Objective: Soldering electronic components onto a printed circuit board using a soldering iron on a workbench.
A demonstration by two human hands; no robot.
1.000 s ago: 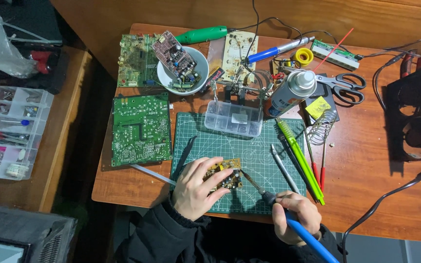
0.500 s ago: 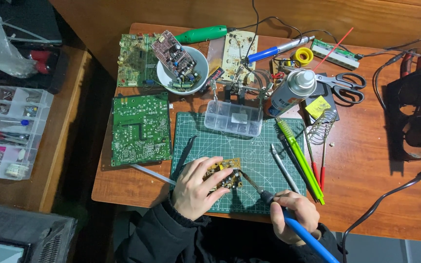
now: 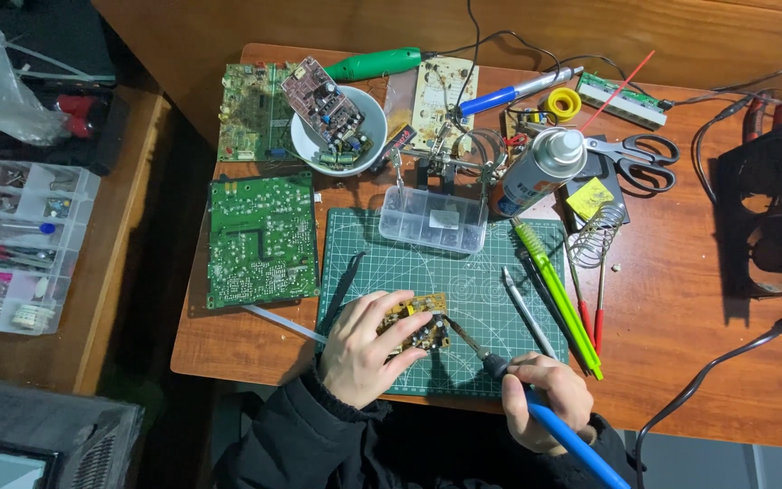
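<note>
My left hand (image 3: 366, 349) grips a small yellow-brown circuit board (image 3: 417, 321) and holds it down on the green cutting mat (image 3: 463, 281). A blue-handled soldering iron (image 3: 536, 412) is held like a pen in my right hand (image 3: 545, 398). Its metal tip (image 3: 452, 324) touches the right edge of the small board. Both hands are near the front edge of the wooden table (image 3: 681, 308).
A large green circuit board (image 3: 260, 240) lies left of the mat, with tweezers (image 3: 529, 314) and green and red tools (image 3: 558, 294) to its right. Behind are a clear parts box (image 3: 433, 219), a white bowl (image 3: 368, 136) with a board, a spray can (image 3: 540, 167), scissors (image 3: 635, 158) and a black fan (image 3: 771, 213).
</note>
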